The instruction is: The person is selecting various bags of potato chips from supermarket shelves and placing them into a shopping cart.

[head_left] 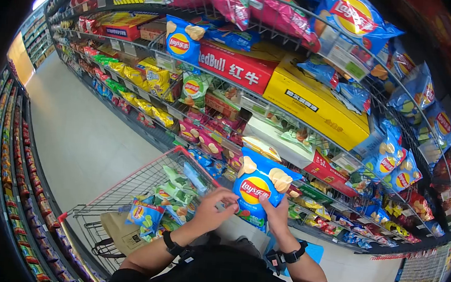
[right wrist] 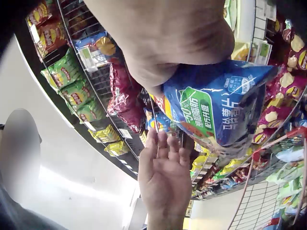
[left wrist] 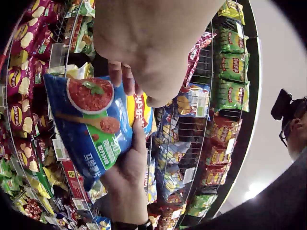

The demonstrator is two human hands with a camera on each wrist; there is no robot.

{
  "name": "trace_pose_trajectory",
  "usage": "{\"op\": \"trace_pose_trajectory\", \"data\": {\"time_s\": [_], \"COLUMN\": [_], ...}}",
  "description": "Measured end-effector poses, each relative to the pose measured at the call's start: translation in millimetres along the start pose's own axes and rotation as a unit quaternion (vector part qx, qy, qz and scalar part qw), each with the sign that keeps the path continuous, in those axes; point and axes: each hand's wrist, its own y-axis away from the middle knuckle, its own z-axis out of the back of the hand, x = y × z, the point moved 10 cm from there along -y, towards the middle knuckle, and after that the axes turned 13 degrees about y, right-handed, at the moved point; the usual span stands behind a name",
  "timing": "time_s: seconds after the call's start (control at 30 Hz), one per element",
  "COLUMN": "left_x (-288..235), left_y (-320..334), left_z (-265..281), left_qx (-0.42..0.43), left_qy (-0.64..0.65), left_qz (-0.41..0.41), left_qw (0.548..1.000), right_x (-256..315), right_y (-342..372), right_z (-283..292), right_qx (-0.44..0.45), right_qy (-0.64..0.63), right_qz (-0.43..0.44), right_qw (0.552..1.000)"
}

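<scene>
gripping the right side of a blue lay's bag (head_left: pixel 256 189), the right hand (head_left: pixel 278 215) lays its thumb on the bag's printed front, the other fingers curled behind. the bag is held up before the shelves, tilted, just beside the right-hand corner of the shopping cart (head_left: pixel 180 149). close to the bag's left edge is the left hand (head_left: pixel 211 210), fingers apart and slightly bent, holding nothing; i cannot tell whether their tips touch the bag. black bands circle both wrists. inside the cart, green chip packs (head_left: pixel 171 192) are heaped toward its far edge, with a smaller blue bag (head_left: pixel 144 214) on the nearer side of the heap and a tan bag (head_left: pixel 123 232) by the cart's lower left edge. along the shelf, a red bull box (head_left: pixel 236 66) sits beside a yellow carton (head_left: pixel 318 103), and another lay's bag (head_left: pixel 183 39) stands at the front edge left of them. above, pink bags (head_left: pixel 270 9) lie behind the top shelf's wire rim.
</scene>
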Motion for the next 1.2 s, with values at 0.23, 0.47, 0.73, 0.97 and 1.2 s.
{"op": "trace_pose_trajectory", "data": {"time_s": [0.23,0.47,0.73,0.97,1.2], "left_x": [-14.9,8.4,17.7,33.5,47.7], "left_y": [-8.2,-5.2,-7.3,-16.8,-35.2], "left_z": [25.5,73.6,22.3,10.3,3.2], "left_qx": [-0.058,-0.163,0.066,0.107,0.101], "left_qy": [0.087,0.132,0.229,0.229,0.206], "left_qz": [-0.021,0.103,0.193,0.22,0.199], "left_qw": [0.994,0.972,0.952,0.942,0.953], "right_x": [41.5,62.9,73.4,62.9,38.2], "right_y": [6.6,10.2,-13.7,-24.8,-42.8], "right_z": [-71.9,-78.0,-57.0,-39.4,-16.2], "right_qx": [0.176,0.195,0.198,0.155,0.085], "right_qy": [0.062,0.183,0.035,0.041,0.055], "right_qz": [0.162,0.235,0.121,0.091,0.043], "right_qw": [0.969,0.934,0.972,0.983,0.994]}}
